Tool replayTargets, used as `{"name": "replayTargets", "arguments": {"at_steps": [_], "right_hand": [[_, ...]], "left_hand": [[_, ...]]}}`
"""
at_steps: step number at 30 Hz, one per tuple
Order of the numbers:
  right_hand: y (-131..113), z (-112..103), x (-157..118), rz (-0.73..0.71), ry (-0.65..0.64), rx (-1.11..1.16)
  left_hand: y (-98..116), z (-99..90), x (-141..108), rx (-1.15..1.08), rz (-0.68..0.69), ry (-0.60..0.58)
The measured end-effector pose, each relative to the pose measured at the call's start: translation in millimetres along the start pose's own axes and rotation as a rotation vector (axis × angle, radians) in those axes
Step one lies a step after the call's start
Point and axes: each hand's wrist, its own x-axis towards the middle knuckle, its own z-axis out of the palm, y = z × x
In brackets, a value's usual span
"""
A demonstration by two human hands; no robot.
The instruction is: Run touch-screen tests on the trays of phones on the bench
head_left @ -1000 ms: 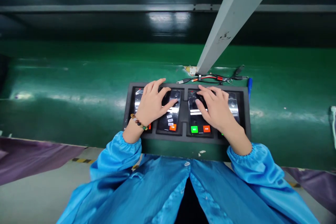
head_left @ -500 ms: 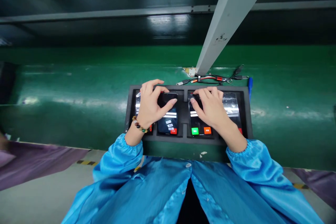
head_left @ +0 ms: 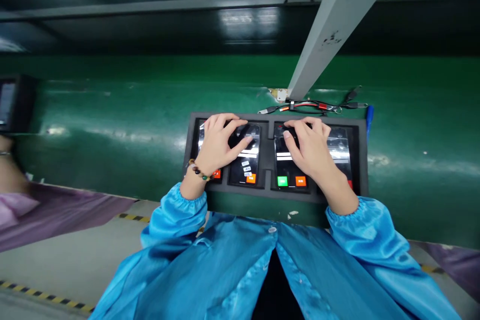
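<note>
A dark foam tray on the green bench holds several smartphones side by side. My left hand lies over the left part, fingers apart, across the outer left phone and the top of the inner left phone, which has small white labels on its screen. My right hand spreads over the right part, with thumb and fingertips at the upper half of the inner right phone; that screen shows a green and an orange button. The outer right phone is partly hidden behind my right hand and wrist.
Bundled cables lie behind the tray, and a blue pen-like tool is by its right corner. A grey post rises behind them. At the left are another dark tray and another person's arm.
The camera view has shifted, so the tray appears slightly higher and further right. My left fingers have reached a little rightward over the inner left phone, whose red button now looks orange.
</note>
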Motion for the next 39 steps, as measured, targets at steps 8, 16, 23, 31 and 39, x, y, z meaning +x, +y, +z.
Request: {"name": "replayTargets", "arguments": {"at_steps": [8, 16, 23, 31, 39], "right_hand": [[-1.5, -1.7, 0.7, 0.014, -0.004, 0.008], [-0.7, -0.5, 1.0, 0.005, -0.005, 0.019], [-2.1, 0.2, 2.5, 0.019, 0.001, 0.004], [0.0, 5.7, 1.8, 0.007, 0.06, -0.009], [7.0, -8.4, -9.2, -0.061, 0.081, -0.014]], "left_hand": [[-14.6, -1.6, -11.4, 0.014, 0.049, -0.062], [-5.2, 6.1, -3.3, 0.128, 0.005, -0.015], [-0.9, -9.3, -0.6, -0.111, -0.043, 0.252], [-5.6, -2.3, -6.9, -0.255, 0.106, 0.43], [-11.2, -6.8, -4.1, -0.08, 0.121, 0.179]]}}
